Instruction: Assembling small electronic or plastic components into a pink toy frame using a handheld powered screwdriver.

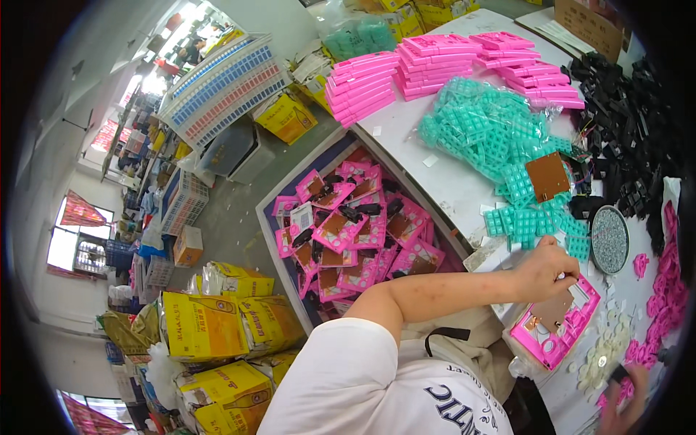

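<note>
Head view: left hand [545, 270] rests fingers-down on the upper edge of the pink case [557, 326], curled and apparently pinching something small and white; exact grip unclear. The case lies open on the worktop [464, 181], a brown board [552, 310] seated inside. Right hand [625, 406], right and below the case, is closed around a small dark part.

Step looks like fitting parts into the case. Next move likely needs the dark part aligned over the board.

Teal keypads [500, 130] above the case, bin of finished pink cases [355, 232] to its left.
</note>
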`<state>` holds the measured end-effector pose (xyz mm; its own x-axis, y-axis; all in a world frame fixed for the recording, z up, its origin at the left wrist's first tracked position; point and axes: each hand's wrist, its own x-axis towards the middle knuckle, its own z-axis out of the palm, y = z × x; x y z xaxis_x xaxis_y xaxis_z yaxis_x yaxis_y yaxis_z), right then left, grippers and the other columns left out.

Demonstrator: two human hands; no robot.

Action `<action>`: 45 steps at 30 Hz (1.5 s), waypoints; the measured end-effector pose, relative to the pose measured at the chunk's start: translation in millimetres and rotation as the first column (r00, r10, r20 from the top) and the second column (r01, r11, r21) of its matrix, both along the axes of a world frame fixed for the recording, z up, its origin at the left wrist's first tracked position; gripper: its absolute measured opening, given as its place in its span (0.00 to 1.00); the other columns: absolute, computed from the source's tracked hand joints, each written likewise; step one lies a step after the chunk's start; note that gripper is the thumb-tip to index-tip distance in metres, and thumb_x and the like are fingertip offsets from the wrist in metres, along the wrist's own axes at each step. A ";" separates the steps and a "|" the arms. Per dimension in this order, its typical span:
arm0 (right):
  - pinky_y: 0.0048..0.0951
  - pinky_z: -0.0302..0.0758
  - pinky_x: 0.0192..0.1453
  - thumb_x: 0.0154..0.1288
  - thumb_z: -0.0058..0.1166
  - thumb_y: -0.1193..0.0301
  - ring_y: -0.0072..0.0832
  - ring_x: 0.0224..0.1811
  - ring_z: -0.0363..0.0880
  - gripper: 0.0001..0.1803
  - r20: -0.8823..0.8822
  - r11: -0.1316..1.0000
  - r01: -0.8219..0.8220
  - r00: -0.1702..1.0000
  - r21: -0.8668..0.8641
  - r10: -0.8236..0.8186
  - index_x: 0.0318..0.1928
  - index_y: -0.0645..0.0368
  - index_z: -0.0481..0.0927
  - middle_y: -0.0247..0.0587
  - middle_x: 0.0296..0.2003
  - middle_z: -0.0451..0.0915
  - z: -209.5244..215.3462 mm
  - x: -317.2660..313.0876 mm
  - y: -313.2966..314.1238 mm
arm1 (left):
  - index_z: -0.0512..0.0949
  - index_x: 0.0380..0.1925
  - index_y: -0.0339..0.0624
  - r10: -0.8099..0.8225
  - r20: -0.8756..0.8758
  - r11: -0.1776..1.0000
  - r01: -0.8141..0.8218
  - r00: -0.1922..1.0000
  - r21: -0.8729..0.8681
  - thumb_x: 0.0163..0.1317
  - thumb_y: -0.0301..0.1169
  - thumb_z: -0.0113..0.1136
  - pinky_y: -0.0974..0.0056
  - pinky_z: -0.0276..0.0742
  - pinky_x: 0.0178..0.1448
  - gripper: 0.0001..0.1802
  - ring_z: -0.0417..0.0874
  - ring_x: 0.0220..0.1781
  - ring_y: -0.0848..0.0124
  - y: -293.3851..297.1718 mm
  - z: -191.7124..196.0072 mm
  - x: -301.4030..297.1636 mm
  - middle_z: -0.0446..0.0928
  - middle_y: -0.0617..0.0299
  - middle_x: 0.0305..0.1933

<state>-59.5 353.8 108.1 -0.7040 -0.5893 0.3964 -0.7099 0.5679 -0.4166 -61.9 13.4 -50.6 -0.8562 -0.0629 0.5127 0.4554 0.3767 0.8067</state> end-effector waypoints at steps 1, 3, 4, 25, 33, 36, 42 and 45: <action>0.39 0.77 0.53 0.52 0.62 0.84 0.43 0.47 0.83 0.24 0.144 0.989 -0.106 0.985 0.107 0.090 0.53 0.63 0.80 0.49 0.45 0.83 1.8 3.7 -33.0 | 0.82 0.29 0.47 0.003 0.004 1.000 -0.003 1.000 0.009 0.57 0.28 0.68 0.55 0.63 0.52 0.03 0.78 0.29 0.65 -1.1 0.4 1.7 0.80 0.65 0.24; 0.40 0.77 0.50 0.50 0.64 0.84 0.44 0.44 0.82 0.23 0.357 0.946 -0.271 0.914 0.179 0.194 0.50 0.62 0.79 0.49 0.41 0.83 -5.7 -15.3 -111.6 | 0.82 0.29 0.47 0.018 0.045 1.000 -0.019 0.999 0.021 0.57 0.28 0.68 0.55 0.63 0.52 0.03 0.78 0.29 0.65 -8.9 1.5 4.9 0.80 0.65 0.24; 0.42 0.76 0.49 0.50 0.64 0.81 0.46 0.43 0.82 0.22 0.396 0.912 -0.341 0.888 0.229 0.233 0.49 0.61 0.79 0.47 0.40 0.83 -15.9 -24.7 -132.5 | 0.82 0.29 0.46 0.012 0.081 0.999 -0.015 0.997 0.039 0.57 0.29 0.68 0.55 0.63 0.52 0.03 0.79 0.29 0.65 -11.2 1.8 7.3 0.80 0.64 0.24; 0.41 0.78 0.58 0.51 0.74 0.68 0.44 0.53 0.79 0.31 0.165 0.993 -0.114 0.979 -0.037 0.119 0.58 0.57 0.82 0.45 0.50 0.82 -110.9 -37.4 -89.6 | 0.84 0.35 0.35 -0.265 0.172 0.936 0.296 0.949 -0.192 0.58 0.19 0.69 0.67 0.75 0.40 0.05 0.80 0.35 0.71 -18.4 43.4 -11.3 0.84 0.60 0.36; 0.37 0.76 0.41 0.62 0.68 0.59 0.41 0.37 0.78 0.22 0.314 0.971 -0.055 0.949 0.233 -0.021 0.52 0.59 0.85 0.44 0.35 0.82 -89.8 -39.1 -91.9 | 0.82 0.35 0.34 -0.315 0.293 0.931 0.354 0.903 -0.091 0.58 0.19 0.68 0.68 0.74 0.38 0.06 0.79 0.35 0.71 -26.4 46.1 -9.6 0.83 0.59 0.37; 0.38 0.77 0.47 0.58 0.71 0.61 0.41 0.41 0.78 0.24 0.145 0.986 0.118 0.980 0.119 -0.135 0.54 0.57 0.85 0.42 0.38 0.83 -85.3 -33.7 -94.4 | 0.83 0.36 0.34 -0.338 0.280 0.924 0.373 0.898 -0.081 0.58 0.19 0.68 0.68 0.74 0.37 0.06 0.79 0.34 0.71 -24.8 45.1 -8.9 0.82 0.59 0.36; 0.41 0.77 0.55 0.48 0.75 0.64 0.44 0.50 0.75 0.34 0.028 0.985 -0.166 0.986 0.046 0.165 0.58 0.54 0.83 0.39 0.45 0.82 -109.3 -31.7 -98.0 | 0.83 0.36 0.35 -0.371 0.224 0.904 0.406 0.901 -0.133 0.58 0.18 0.68 0.68 0.74 0.36 0.06 0.79 0.34 0.71 -27.7 45.6 -14.5 0.82 0.59 0.36; 0.41 0.77 0.56 0.48 0.74 0.64 0.45 0.51 0.75 0.33 0.181 0.983 -0.186 0.967 0.007 0.181 0.57 0.57 0.83 0.42 0.46 0.83 -100.1 -37.0 -89.9 | 0.83 0.35 0.35 -0.367 0.210 0.906 0.399 0.906 -0.142 0.58 0.19 0.68 0.68 0.74 0.35 0.06 0.79 0.33 0.71 -31.8 43.7 -15.0 0.82 0.60 0.36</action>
<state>-96.5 263.9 8.0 -0.6408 -0.7230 0.2584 -0.7185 0.4461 -0.5336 -76.9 -18.3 -7.0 -0.8719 0.3659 0.3253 0.4519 0.3455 0.8225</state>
